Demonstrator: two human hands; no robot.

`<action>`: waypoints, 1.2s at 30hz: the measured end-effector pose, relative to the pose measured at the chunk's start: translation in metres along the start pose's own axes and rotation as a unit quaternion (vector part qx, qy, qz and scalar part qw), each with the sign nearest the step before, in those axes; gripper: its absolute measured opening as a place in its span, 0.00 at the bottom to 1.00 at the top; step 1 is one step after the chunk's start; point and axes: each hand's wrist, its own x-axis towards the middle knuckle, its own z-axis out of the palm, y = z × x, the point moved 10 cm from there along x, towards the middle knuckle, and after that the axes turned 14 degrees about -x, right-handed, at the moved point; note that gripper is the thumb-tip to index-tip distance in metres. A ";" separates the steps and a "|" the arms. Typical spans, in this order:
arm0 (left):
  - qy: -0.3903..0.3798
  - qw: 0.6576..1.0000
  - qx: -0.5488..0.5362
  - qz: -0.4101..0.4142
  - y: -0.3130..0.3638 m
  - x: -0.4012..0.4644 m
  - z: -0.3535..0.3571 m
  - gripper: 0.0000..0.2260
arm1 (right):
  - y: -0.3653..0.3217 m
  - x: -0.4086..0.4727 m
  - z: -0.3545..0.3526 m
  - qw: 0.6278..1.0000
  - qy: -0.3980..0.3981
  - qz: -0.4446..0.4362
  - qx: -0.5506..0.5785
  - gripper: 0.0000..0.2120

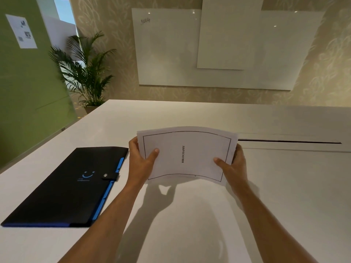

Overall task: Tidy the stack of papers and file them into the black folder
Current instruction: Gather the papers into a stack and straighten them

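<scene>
Left hand (pixel 141 160) and right hand (pixel 232 165) clamped on opposite edges of paper stack (pixel 187 153), raised above white table (pixel 284 186); black folder (pixel 66 186) flat, snapped closed, left of stack.

White table, whiteboard, palm and green wall around the work spot.

The table (pixel 209 215) is white and glossy, spreading under and beyond both hands, with a long narrow slot (pixel 288 142) cut into it just beyond the right hand. On the patterned wall (pixel 322 69) far ahead of the hands hangs a whiteboard (pixel 167 54) with a small scribble near its upper left corner and a smaller white panel (pixel 228 35) overlapping it. Well beyond the left hand, past the table's far corner, a potted palm (pixel 85 73) stands on the floor. Further left rises a green wall (pixel 22 92) bearing a printed sheet (pixel 21 31).
</scene>
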 end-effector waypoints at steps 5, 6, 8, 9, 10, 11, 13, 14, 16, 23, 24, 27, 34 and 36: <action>0.000 0.997 0.034 0.070 0.025 0.000 0.009 0.42 | -0.029 0.001 -0.004 0.994 0.044 -0.088 -0.036 0.52; 0.002 0.994 0.053 0.095 0.032 0.000 0.011 0.44 | -0.035 0.001 -0.005 0.992 0.054 -0.098 -0.059 0.54; 0.005 0.980 0.119 0.157 0.045 -0.002 0.016 0.44 | -0.045 0.002 -0.006 0.983 0.073 -0.130 -0.111 0.55; 0.002 0.971 0.154 0.184 0.050 -0.002 0.020 0.43 | -0.050 0.002 -0.005 0.976 0.077 -0.154 -0.135 0.53; -0.003 0.962 0.183 0.203 0.053 -0.002 0.023 0.41 | -0.055 0.002 -0.002 0.969 0.076 -0.174 -0.158 0.49; -0.008 0.955 0.205 0.213 0.054 -0.002 0.026 0.38 | -0.057 0.002 0.000 0.964 0.074 -0.186 -0.178 0.45; -0.016 0.948 0.234 0.216 0.053 -0.001 0.030 0.31 | -0.061 0.003 0.003 0.959 0.072 -0.190 -0.197 0.35; -0.016 0.946 0.243 0.216 0.053 -0.001 0.030 0.29 | -0.062 0.002 0.003 0.958 0.076 -0.189 -0.201 0.32; -0.011 0.943 0.250 0.218 0.053 0.000 0.029 0.26 | -0.063 0.002 0.000 0.959 0.090 -0.184 -0.196 0.29; 0.010 0.954 0.216 0.207 0.055 0.002 0.019 0.24 | -0.057 0.007 -0.008 0.972 0.095 -0.126 -0.172 0.32; 0.013 0.959 0.204 0.197 0.053 0.002 0.018 0.25 | -0.056 0.007 -0.009 0.974 0.094 -0.119 -0.171 0.32; 0.013 0.970 0.175 0.168 0.049 0.003 0.016 0.26 | -0.050 0.010 -0.011 0.980 0.090 -0.090 -0.152 0.35; 0.011 0.988 0.114 0.101 0.034 0.005 0.010 0.31 | -0.032 0.013 -0.009 0.988 0.080 -0.053 -0.120 0.37; 0.011 0.991 0.106 0.084 0.027 0.003 0.009 0.30 | -0.023 0.013 -0.007 0.990 0.077 -0.036 -0.115 0.34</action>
